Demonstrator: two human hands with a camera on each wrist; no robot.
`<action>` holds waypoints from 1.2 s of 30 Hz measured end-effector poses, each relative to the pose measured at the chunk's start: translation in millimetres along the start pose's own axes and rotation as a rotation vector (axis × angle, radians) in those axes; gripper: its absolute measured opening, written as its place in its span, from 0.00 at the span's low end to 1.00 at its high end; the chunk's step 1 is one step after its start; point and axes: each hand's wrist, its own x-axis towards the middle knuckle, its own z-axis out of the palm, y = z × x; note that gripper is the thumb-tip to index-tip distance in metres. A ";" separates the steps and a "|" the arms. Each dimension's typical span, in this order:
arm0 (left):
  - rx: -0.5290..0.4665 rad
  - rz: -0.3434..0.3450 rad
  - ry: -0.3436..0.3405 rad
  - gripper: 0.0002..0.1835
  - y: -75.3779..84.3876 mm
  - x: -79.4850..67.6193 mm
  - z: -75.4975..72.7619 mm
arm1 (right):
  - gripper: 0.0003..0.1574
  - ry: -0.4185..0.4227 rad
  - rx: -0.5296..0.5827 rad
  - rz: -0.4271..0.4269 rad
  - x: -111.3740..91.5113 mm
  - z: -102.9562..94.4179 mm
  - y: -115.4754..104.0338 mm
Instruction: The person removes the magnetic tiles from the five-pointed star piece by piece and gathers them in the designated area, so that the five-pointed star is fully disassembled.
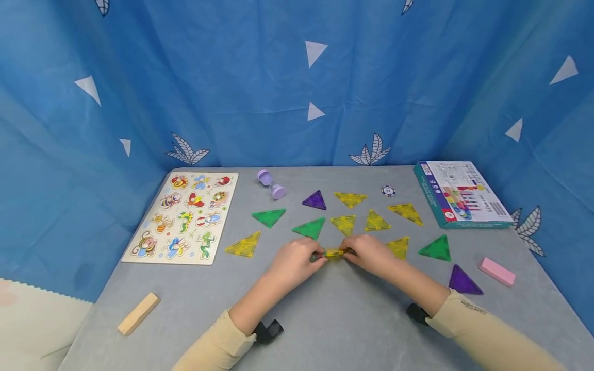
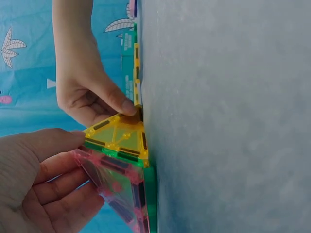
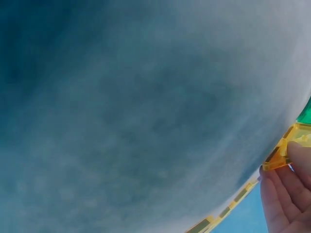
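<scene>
Both hands meet over the grey table around a small upright group of triangular magnetic tiles. My left hand [image 1: 295, 260] holds its left end: in the left wrist view the thumb lies at the top edges, with fingers behind a pink triangular tile [image 2: 114, 179]. A green tile [image 2: 152, 194] stands against the pink one, and a yellow triangular tile [image 2: 119, 133] joins them. My right hand [image 1: 368, 251] pinches the yellow tile's far corner between thumb and fingers. In the right wrist view that yellow tile [image 3: 301, 138] shows at the right edge, partly cut off.
Loose yellow [image 1: 350, 199], green [image 1: 269, 217] and purple [image 1: 314, 200] triangular tiles lie around the hands. A bug peg puzzle [image 1: 185, 247] is at left, a wooden block [image 1: 138, 314] nearer. A box [image 1: 464, 193], poker chip [image 1: 388, 191], pink block [image 1: 497, 271] and lilac hourglass-shaped toy [image 1: 271, 184] lie about.
</scene>
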 end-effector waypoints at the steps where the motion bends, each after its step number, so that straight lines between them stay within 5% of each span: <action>1: -0.005 -0.003 0.003 0.05 0.5 0.0 -0.4 | 0.06 0.007 -0.010 -0.007 -0.6 -0.4 0.5; 7: -0.025 -0.018 0.014 0.04 1.8 -0.1 -0.8 | 0.05 0.040 -0.029 0.015 -6.6 -6.0 7.0; 13: -0.012 -0.012 0.006 0.04 3.1 -1.8 -1.5 | 0.09 0.109 0.099 0.127 -11.7 -26.6 21.3; 20: 0.042 0.081 0.006 0.04 21.1 -9.3 -0.1 | 0.12 0.120 0.252 0.192 14.6 -52.1 7.1; 24: 0.054 0.122 0.000 0.04 27.6 -11.4 1.4 | 0.12 0.006 0.302 0.113 47.6 -54.2 -15.5; 29: 0.053 0.143 -0.001 0.04 27.7 -11.3 1.8 | 0.10 -0.267 0.415 -0.002 93.8 -40.4 -39.7; 36: 0.054 0.173 0.014 0.04 26.8 -11.5 0.8 | 0.12 -0.562 0.515 -0.016 128.4 -17.2 -53.7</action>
